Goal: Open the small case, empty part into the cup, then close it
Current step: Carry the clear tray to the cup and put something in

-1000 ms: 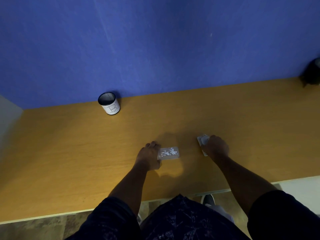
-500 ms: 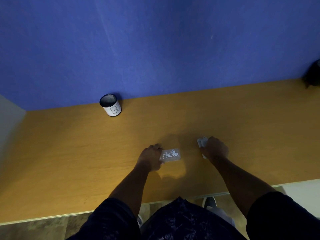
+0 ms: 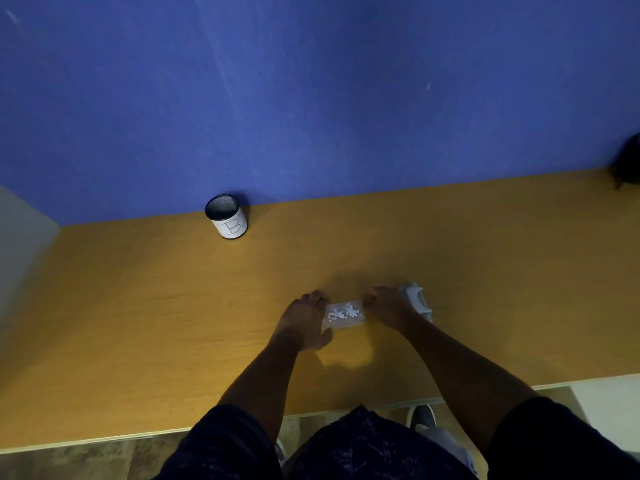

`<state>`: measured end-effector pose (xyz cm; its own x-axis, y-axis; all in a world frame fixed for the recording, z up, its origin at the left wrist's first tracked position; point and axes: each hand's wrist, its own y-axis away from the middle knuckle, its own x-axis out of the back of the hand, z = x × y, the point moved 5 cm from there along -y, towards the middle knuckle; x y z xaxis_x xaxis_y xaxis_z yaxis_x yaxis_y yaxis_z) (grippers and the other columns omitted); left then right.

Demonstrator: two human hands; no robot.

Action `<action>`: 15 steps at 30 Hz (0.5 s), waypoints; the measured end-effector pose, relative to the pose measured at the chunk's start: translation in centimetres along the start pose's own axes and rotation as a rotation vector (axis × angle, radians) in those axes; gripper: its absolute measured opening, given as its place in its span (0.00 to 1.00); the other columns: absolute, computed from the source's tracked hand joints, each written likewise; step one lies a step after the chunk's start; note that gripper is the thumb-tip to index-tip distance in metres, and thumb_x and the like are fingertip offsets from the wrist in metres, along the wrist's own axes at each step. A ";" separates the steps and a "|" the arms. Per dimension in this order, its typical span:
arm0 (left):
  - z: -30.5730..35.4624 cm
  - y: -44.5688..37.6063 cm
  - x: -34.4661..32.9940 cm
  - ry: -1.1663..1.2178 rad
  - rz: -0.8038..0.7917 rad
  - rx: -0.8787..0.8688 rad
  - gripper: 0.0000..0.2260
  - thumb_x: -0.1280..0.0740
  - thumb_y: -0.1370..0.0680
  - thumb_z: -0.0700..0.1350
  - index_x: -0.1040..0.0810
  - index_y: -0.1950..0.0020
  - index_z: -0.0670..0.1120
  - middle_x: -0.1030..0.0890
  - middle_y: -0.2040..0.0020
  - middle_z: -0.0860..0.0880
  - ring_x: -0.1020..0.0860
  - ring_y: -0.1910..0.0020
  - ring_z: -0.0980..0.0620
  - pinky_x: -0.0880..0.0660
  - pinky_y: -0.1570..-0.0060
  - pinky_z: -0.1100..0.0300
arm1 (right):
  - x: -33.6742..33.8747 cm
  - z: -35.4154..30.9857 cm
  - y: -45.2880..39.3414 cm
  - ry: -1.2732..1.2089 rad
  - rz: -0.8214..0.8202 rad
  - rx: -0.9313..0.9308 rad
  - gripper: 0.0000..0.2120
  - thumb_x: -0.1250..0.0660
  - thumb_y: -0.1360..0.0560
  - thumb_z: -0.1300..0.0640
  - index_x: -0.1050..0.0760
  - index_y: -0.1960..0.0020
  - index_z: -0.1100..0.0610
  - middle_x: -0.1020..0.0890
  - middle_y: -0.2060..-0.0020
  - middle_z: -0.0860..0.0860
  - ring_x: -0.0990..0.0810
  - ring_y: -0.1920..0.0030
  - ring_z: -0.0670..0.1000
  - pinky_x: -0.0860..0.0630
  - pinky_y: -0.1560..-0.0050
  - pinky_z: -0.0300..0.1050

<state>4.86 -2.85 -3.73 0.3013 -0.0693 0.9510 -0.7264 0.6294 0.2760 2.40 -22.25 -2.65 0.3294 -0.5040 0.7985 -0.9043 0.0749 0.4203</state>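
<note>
A small clear case (image 3: 343, 315) with several tiny white pieces inside lies open on the wooden table (image 3: 138, 323). My left hand (image 3: 304, 320) grips its left end. Fingers of my right hand (image 3: 386, 306) touch its right end. A grey lid-like piece (image 3: 417, 299) lies on the table just right of my right hand, free of it. The cup (image 3: 227, 216), dark-rimmed with a white label marked B, stands upright at the back left by the wall, far from both hands.
A blue wall (image 3: 311, 98) runs along the table's far edge. A dark object (image 3: 628, 164) sits at the far right corner. The table's near edge (image 3: 104, 439) is close to my body, with floor and a shoe below.
My right hand left the grey piece on the table and moved left to the case's right end. My left hand stayed on the case.
</note>
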 end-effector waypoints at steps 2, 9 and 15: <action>-0.3 0.1 0.5 0.006 0.031 0.004 0.31 0.35 0.26 0.59 0.30 0.28 0.43 0.29 0.31 0.44 0.25 0.37 0.43 0.24 0.41 0.49 | -0.1 -0.4 -0.1 -0.043 -0.048 -0.007 0.13 0.37 0.22 0.57 0.17 0.46 0.62 0.16 0.45 0.59 0.18 0.45 0.56 0.29 0.53 0.44; -1.8 -0.2 3.2 -0.003 0.127 0.028 0.29 0.36 0.28 0.60 0.27 0.33 0.43 0.26 0.37 0.45 0.24 0.41 0.43 0.22 0.43 0.49 | 0.4 -1.8 -1.6 -0.568 0.027 -0.147 0.08 0.35 0.24 0.68 0.17 0.52 0.67 0.18 0.64 0.62 0.19 0.69 0.54 0.24 0.69 0.43; -5.1 -0.1 6.0 0.006 0.238 0.078 0.30 0.36 0.30 0.60 0.27 0.33 0.44 0.24 0.39 0.45 0.23 0.43 0.44 0.21 0.46 0.50 | 1.5 -4.9 -3.6 -0.805 0.102 -0.159 0.05 0.30 0.29 0.70 0.16 0.55 0.67 0.20 0.79 0.53 0.23 0.80 0.45 0.28 0.79 0.37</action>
<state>9.92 0.64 1.26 0.1201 0.0785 0.9896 -0.8226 0.5659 0.0549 7.46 -19.07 -0.88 -0.1026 -0.9458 0.3080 -0.8500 0.2442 0.4668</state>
